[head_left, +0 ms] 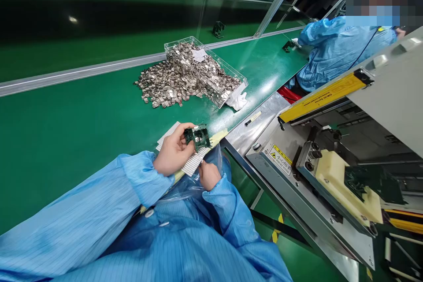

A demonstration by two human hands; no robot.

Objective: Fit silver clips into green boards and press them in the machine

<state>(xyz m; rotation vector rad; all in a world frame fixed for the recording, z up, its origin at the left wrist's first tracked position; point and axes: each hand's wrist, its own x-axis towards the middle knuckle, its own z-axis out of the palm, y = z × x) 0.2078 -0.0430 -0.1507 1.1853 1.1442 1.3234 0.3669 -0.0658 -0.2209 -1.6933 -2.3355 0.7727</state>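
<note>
My left hand [175, 150] is closed around a dark plastic frame-like part [202, 136] with an opening in its middle and small metal pieces in it. The part is held up over a white ribbed sheet [195, 163] at the table's near edge. Close by on the right, below the part, my right hand [210, 176] has its fingers curled in. What those fingers hold, if anything, is hidden. Clear plastic film [216, 158] hangs around the right hand, over my lap.
Beyond my hands, a tilted clear bin [243, 84] spills small metal pieces [161, 86] onto the green table [82, 132]. A machine with a cream fixture [330, 176] stands to the right. A marker [253, 118] lies on its metal ledge. A co-worker in blue [343, 50] sits farther back.
</note>
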